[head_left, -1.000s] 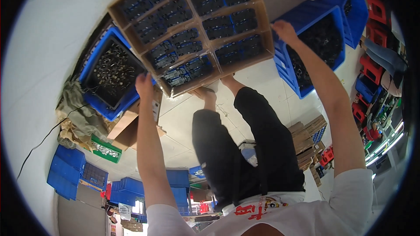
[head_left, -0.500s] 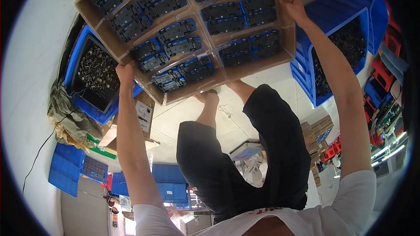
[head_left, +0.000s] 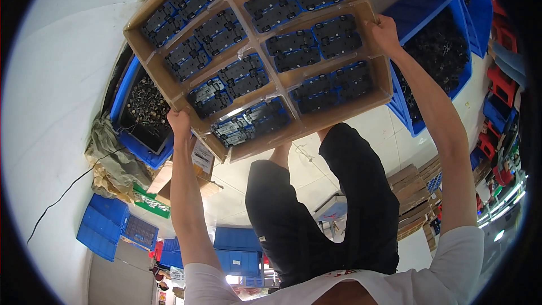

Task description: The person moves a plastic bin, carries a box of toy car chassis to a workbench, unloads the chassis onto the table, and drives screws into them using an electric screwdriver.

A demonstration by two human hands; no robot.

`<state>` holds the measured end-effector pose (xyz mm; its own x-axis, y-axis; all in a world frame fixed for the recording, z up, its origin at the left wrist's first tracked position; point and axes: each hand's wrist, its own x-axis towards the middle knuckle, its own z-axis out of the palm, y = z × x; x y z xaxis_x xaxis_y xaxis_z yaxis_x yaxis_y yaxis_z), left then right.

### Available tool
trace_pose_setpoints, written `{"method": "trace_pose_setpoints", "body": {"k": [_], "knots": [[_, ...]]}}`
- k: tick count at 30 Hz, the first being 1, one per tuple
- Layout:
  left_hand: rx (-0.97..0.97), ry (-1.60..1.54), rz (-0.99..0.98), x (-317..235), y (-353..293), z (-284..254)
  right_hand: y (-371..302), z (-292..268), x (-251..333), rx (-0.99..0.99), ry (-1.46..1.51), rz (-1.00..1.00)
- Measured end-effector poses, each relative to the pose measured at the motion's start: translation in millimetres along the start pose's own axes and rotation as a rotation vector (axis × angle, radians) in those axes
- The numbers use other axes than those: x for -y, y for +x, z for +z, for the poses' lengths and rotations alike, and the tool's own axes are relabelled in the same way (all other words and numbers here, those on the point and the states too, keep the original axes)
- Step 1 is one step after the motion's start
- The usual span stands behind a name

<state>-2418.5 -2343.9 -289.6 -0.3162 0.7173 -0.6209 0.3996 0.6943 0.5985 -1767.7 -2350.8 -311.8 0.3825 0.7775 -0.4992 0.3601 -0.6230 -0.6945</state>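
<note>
A shallow cardboard box (head_left: 257, 146) hangs tilted in front of my legs, carried between both hands. Cardboard dividers split it into compartments, each holding toy cars (head_left: 337, 36) with black undersides and small wheels showing and blue bodies at the edges. My left hand (head_left: 179, 122) is closed on the box's left wall, close to its near corner. On the opposite side, my right hand (head_left: 385, 35) grips the right wall, fingers partly hidden. The box's far end runs out of the picture.
At the left stands a blue crate (head_left: 121, 93) with small metallic parts. Another blue crate (head_left: 467, 73), full of black parts, stands at the right. Stacked cardboard (head_left: 409, 197) lies near my right leg; a black cable (head_left: 62, 199) runs along the left wall.
The box has come closer to my body and shifted slightly right, both hands still gripping it. My legs and the surroundings sit differently in the view.
</note>
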Motion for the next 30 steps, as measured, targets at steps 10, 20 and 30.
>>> {"method": "trace_pose_setpoints", "body": {"k": [10, 20, 30], "knots": [[-0.078, 0.151, 0.146, -30, 0, 12, 6, 33, -55, -0.050, 0.140, 0.014], [-0.052, 0.322, 0.341, -109, -14, 10, -90, -4, -114, -0.200, 0.105, 0.045], [0.295, 0.480, 0.309, -197, -26, 25, -274, -58, -86, -0.409, 0.021, 0.298]]}}
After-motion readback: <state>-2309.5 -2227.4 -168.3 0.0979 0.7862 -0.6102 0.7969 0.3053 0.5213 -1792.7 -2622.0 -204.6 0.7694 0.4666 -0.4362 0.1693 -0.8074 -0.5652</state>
